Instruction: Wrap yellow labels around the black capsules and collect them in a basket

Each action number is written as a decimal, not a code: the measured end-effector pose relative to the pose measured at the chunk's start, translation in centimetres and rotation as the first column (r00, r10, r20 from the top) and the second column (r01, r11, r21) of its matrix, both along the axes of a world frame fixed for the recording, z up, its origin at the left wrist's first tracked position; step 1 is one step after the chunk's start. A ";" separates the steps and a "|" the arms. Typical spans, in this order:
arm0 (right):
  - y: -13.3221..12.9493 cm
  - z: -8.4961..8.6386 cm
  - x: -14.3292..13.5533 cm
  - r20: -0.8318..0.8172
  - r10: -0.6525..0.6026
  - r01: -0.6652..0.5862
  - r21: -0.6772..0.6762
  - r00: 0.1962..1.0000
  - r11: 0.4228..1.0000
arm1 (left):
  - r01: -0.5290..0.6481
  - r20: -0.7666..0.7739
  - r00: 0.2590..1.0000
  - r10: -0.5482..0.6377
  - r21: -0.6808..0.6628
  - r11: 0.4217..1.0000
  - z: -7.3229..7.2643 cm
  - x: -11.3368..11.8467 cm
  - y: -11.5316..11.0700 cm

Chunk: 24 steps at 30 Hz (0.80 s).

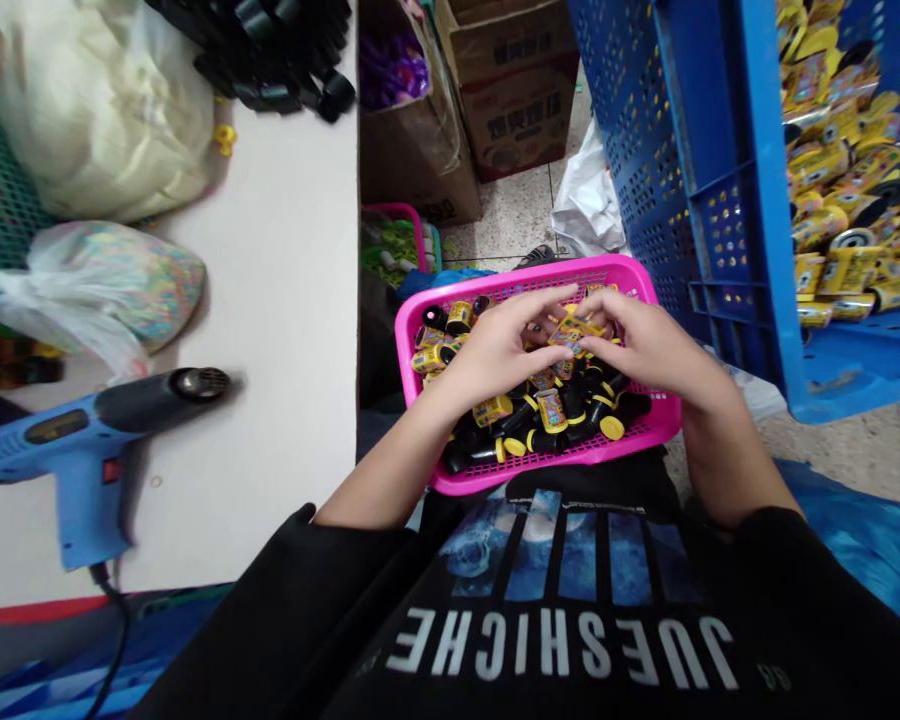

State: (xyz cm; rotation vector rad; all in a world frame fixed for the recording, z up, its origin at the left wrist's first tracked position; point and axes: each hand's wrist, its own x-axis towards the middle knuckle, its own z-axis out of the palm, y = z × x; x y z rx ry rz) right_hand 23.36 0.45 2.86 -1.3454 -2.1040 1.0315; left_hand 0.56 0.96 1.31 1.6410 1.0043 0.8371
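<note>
Both hands meet over a pink basket [420,400] on the person's lap. It sits tight between the white bench [285,330] edge and a big blue crate [712,200], so there is little room at the sides. The left hand [495,350] and right hand [645,345] each have a narrow grip, pinching one small yellow tube [570,330] together above the pile. The shirt reads "JUESHICHE". The tube labels are too small to read. A blue heat gun [82,450] lies on the bench, a bit blurry.

One pink basket [420,352], one heat gun [82,450] (blue), two cardboard boxes [514,85].
</note>
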 end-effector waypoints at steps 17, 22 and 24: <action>-3.2 -4.7 1.3 0.542 0.229 -0.108 -0.246 0.808 0.963 | -0.443 0.144 0.854 0.500 -0.301 0.844 -0.1 -2.4 -1.8; -4.3 -6.9 0.1 0.608 0.235 -0.109 -0.237 0.759 0.965 | -0.534 0.252 0.762 0.596 -0.277 0.799 0.2 -4.4 -0.9; -3.8 -7.7 0.4 0.545 0.258 -0.148 -0.238 0.798 0.960 | -0.578 0.326 0.693 0.643 -0.281 0.766 0.5 -5.5 -0.4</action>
